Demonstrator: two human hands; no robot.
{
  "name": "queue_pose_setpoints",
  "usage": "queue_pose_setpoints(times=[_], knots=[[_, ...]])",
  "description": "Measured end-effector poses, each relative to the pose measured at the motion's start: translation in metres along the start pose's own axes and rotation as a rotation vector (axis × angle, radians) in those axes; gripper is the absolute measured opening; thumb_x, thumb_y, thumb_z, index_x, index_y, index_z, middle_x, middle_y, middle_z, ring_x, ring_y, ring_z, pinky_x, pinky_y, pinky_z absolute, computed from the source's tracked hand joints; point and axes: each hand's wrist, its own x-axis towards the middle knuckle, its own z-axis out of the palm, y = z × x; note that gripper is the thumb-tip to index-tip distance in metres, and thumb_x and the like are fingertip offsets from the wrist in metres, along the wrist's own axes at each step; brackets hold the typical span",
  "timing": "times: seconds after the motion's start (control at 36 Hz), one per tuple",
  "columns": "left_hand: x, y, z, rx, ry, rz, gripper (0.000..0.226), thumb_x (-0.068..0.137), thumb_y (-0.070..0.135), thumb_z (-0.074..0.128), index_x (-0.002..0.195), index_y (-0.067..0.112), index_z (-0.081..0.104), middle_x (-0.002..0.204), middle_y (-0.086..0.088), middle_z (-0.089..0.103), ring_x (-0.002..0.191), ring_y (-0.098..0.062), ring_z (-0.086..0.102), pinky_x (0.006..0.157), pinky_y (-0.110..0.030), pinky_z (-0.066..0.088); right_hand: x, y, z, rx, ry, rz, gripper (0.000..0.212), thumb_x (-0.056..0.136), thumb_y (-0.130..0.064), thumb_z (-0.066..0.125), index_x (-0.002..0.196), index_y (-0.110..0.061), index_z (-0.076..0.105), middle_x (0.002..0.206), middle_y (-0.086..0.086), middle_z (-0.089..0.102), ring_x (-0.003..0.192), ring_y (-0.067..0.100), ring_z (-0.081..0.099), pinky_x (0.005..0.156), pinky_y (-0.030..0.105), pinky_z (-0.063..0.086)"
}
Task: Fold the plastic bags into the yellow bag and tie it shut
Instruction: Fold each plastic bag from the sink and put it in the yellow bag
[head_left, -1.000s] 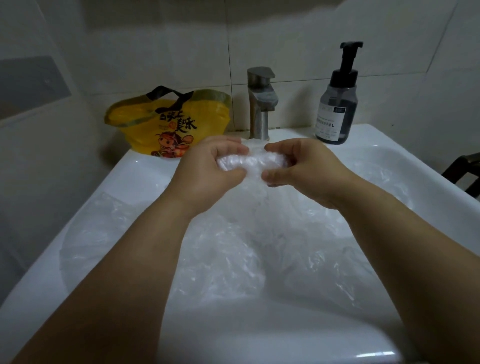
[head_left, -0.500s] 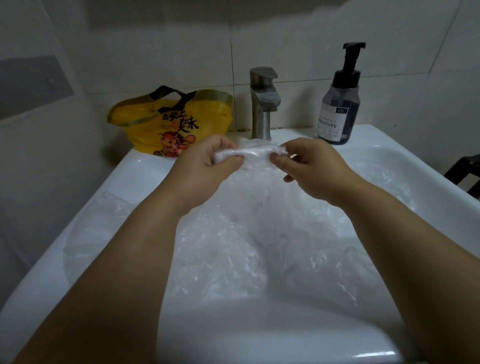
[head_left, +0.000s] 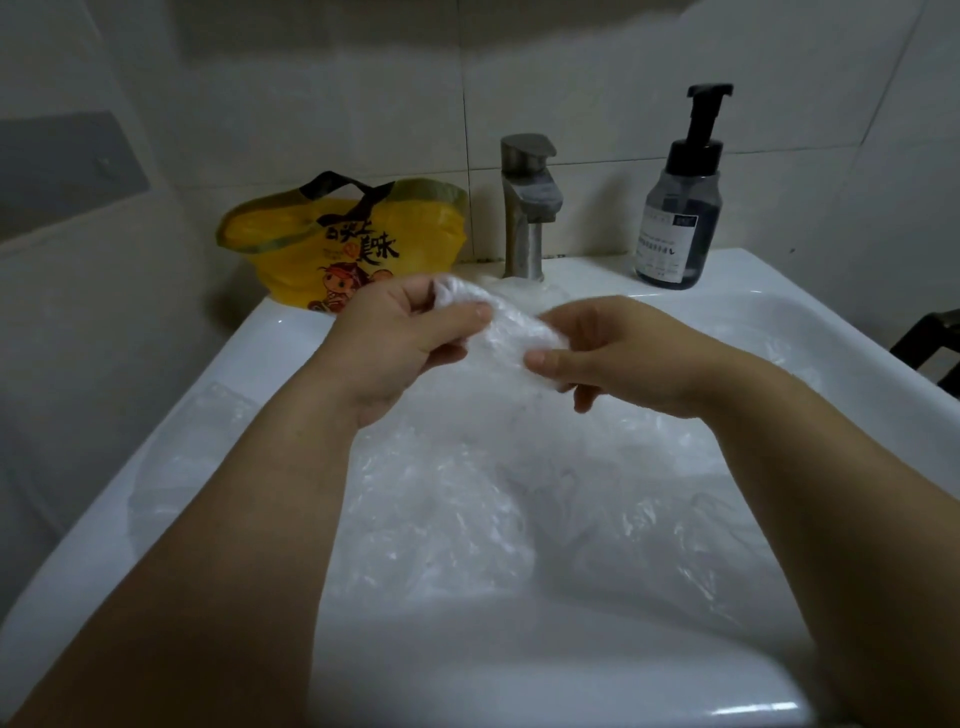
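Since half a second ago, plastic bag roll (head_left: 511, 332) tilted: long axis runs far-left to near-right over the sink (head_left: 769, 275). Left hand (head_left: 410, 338) pinches far end; right hand (head_left: 628, 356) grips near end. Yellow bag (head_left: 311, 249) on back-left rim.

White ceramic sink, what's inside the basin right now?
Crumpled clear plastic bags fill the white ceramic sink; the left hand and right hand pinch a bunched piece above. The plastic covers the basin floor, so any drain is hidden.

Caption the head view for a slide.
Left hand and right hand grip a crumpled clear bag above the sink, yellow bag behind.
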Motion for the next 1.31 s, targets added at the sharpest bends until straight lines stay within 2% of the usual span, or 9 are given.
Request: queue_pose_setpoints(times=[0.08,0.17,0.31,0.42,0.56,0.81,1.11,1.22,1.31], knots=[[-0.001,0.003,0.0,-0.123,-0.008,-0.012,0.004,0.083,0.008,0.066,0.083,0.012,0.067,0.08,-0.003,0.066,0.077,-0.013,0.06,0.068,-0.019,0.054,-0.003,-0.003,0.004,-0.032,0.009,-0.024,0.018,0.092,-0.029,0.06,0.084,-0.014,0.066,0.066,-0.007,0.064,0.051,0.001,0.054,0.054,0.013,0.05],[0.001,0.005,0.002,-0.314,-0.028,-0.037,0.012,0.076,0.016,0.068,0.088,0.012,0.065,0.074,0.001,0.068,0.072,-0.007,0.063,0.062,-0.017,0.053,-0.003,-0.008,0.008,0.05,0.017,-0.026,0.024,0.094,-0.027,0.056,0.087,-0.005,0.064,0.061,-0.007,0.061,0.048,0.001,0.05,0.053,0.015,0.047],[0.001,0.001,0.007,-0.432,-0.237,-0.149,0.084,0.042,0.044,0.096,0.11,0.012,0.06,0.106,-0.008,0.072,0.106,-0.027,0.067,0.095,-0.042,0.053,-0.001,-0.012,0.02,0.293,-0.029,-0.019,0.02,0.095,-0.018,0.053,0.083,-0.004,0.059,0.06,-0.001,0.058,0.047,0.004,0.048,0.049,0.017,0.044],[-0.012,-0.006,0.033,-0.076,-0.309,-0.174,0.036,0.075,0.041,0.076,0.09,0.009,0.067,0.074,-0.01,0.062,0.077,-0.025,0.061,0.092,-0.045,0.053,-0.001,-0.013,0.027,0.333,-0.036,-0.037,0.018,0.096,-0.007,0.05,0.082,0.0,0.057,0.06,0.006,0.049,0.046,0.007,0.043,0.045,0.016,0.037],[-0.009,0.0,0.033,-0.125,-0.202,-0.161,0.032,0.1,0.032,0.042,0.106,0.014,0.068,0.092,-0.01,0.069,0.076,-0.027,0.054,0.071,-0.033,0.05,0.002,-0.011,0.03,0.306,-0.031,-0.035,0.022,0.095,-0.015,0.053,0.078,-0.002,0.059,0.06,0.004,0.054,0.047,0.005,0.046,0.047,0.017,0.04],[0.0,0.008,0.015,-0.478,-0.003,-0.135,0.038,0.103,0.032,0.037,0.095,0.009,0.066,0.086,0.0,0.075,0.079,-0.007,0.07,0.067,-0.024,0.057,0.001,-0.01,0.026,0.337,-0.107,0.068,0.021,0.094,-0.019,0.056,0.089,-0.001,0.064,0.059,0.0,0.06,0.049,0.006,0.049,0.05,0.018,0.044],[0.002,0.003,0.011,-0.28,0.112,-0.079,0.042,0.105,0.034,0.033,0.086,0.014,0.065,0.076,0.007,0.074,0.076,-0.004,0.069,0.064,-0.021,0.057,-0.001,-0.009,0.026,0.291,-0.067,0.056,0.012,0.089,-0.023,0.063,0.089,-0.012,0.066,0.07,-0.004,0.064,0.059,0.005,0.055,0.056,0.018,0.049],[0.001,0.001,0.013,-0.171,0.067,-0.078,0.045,0.105,0.037,0.032,0.087,0.015,0.066,0.077,0.009,0.074,0.075,-0.005,0.07,0.066,-0.022,0.057,0.0,-0.011,0.024,0.451,-0.141,0.045,0.037,0.074,-0.039,0.065,0.104,-0.017,0.065,0.084,-0.001,0.065,0.069,0.01,0.059,0.059,0.021,0.048],[0.001,0.001,0.016,-0.194,0.03,-0.097,0.041,0.1,0.041,0.038,0.09,0.016,0.068,0.084,0.006,0.073,0.08,-0.006,0.069,0.069,-0.025,0.058,0.002,-0.01,0.025,0.427,-0.022,0.014,0.016,0.089,-0.023,0.062,0.094,-0.01,0.069,0.076,0.001,0.066,0.062,0.009,0.058,0.055,0.02,0.047]])
